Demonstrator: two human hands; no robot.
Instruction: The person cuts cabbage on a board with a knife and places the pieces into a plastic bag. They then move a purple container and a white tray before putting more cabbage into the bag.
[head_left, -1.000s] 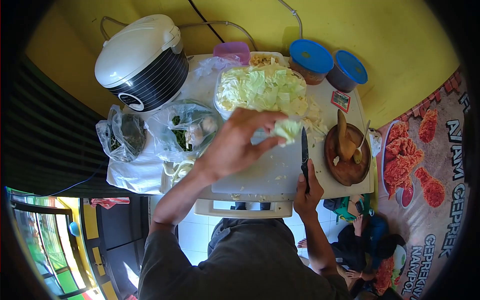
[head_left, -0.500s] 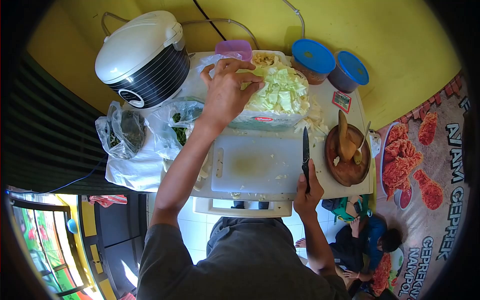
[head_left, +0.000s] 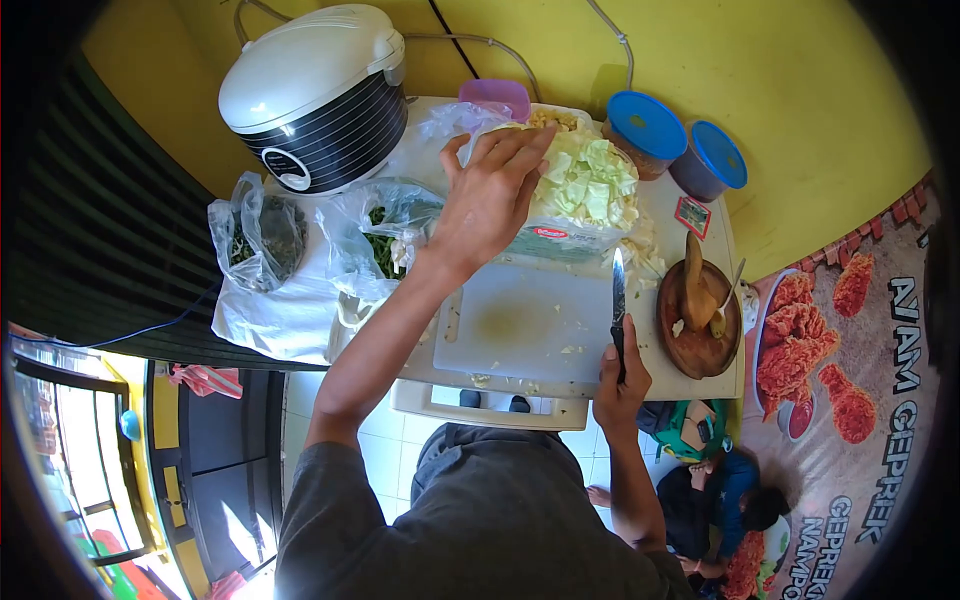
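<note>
My left hand (head_left: 492,195) reaches over the left side of a clear plastic container (head_left: 560,243) heaped with chopped cabbage (head_left: 596,185). Its fingers are stretched out and overlap the edge of the heap, with nothing seen in them. My right hand (head_left: 622,385) is wrapped round the dark handle of a knife (head_left: 618,285), whose blade points up and away from me at the right edge of a white cutting board (head_left: 560,310). The board bears a brownish stain and small cabbage scraps. More shreds lie right of the container.
A rice cooker (head_left: 315,110) stands at the back left, with plastic bags of greens (head_left: 265,240) in front. Two blue-lidded tubs (head_left: 645,125) and a purple container (head_left: 497,95) line the back. A wooden mortar (head_left: 690,350) holds a pestle. A person (head_left: 735,500) sits at lower right.
My left hand has straightened its fingers from a bent, pinch-like shape over the cabbage. The whole view has shifted slightly; the knife stays upright in my right hand.
</note>
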